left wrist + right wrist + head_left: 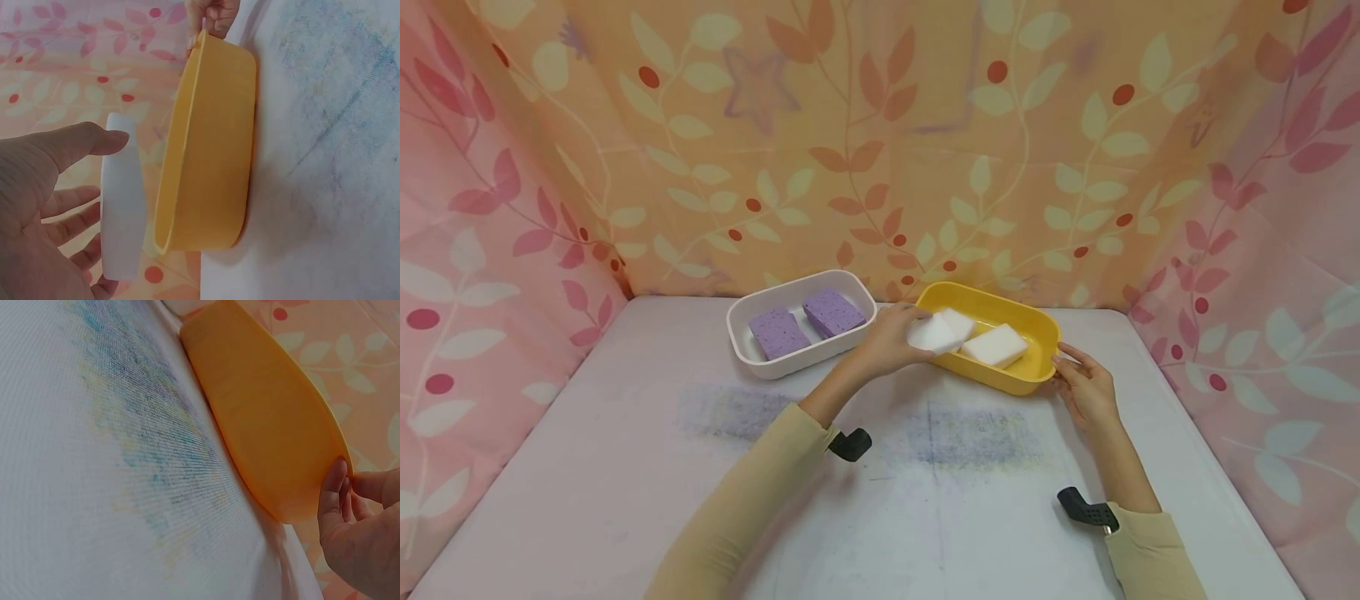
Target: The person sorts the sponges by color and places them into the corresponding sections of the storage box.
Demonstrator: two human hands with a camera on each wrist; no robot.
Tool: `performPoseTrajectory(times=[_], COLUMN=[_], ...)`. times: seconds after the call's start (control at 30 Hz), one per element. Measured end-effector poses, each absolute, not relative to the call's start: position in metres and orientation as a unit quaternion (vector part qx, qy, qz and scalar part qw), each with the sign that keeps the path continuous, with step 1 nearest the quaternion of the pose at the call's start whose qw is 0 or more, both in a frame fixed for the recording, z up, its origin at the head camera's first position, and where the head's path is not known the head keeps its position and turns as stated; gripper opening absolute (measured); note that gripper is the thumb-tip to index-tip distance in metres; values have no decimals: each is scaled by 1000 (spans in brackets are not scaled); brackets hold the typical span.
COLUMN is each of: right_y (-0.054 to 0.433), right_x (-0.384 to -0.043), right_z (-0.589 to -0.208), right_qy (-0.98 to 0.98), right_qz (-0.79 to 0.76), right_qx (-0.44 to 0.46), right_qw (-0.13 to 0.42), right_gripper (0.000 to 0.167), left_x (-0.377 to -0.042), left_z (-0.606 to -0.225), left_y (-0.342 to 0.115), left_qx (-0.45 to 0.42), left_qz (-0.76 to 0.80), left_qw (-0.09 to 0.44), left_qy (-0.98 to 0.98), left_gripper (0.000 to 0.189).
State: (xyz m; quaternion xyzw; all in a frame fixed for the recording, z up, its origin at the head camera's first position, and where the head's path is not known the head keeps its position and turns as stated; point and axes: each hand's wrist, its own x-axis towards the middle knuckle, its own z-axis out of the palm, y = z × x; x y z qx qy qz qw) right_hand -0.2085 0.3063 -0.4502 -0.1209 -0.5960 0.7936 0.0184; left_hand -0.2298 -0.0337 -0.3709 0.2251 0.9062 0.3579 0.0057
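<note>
My left hand pinches a white sponge between thumb and fingers, over the left end of a yellow tray. In the left wrist view this sponge stands beside the tray's wall, above rim height. Inside the tray lies another white sponge, with a further one partly hidden behind the held sponge. At the tray's right end, my right hand grips the rim between thumb and fingers, as the right wrist view also shows. The tray rests on the table.
Left of the yellow tray stands a white tray with two purple sponges in it. The white table bears smudged blue-purple stains in front of the trays. Patterned curtains hang behind and at both sides.
</note>
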Motion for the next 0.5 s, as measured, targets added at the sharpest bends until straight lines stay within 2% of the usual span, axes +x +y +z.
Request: performPoseTrajectory(times=[0.5], right_y=[305], right_x=[-207], right_z=[-447], right_qy=[-598], right_qz=[790], right_qx=[-135], right_qw=[16], right_gripper=[47], left_x=[-254], left_z=[-372], left_y=[-1], left_qx=[223], left_qz=[323], left_qw=[66], left_qy=[917], left_gripper=[64])
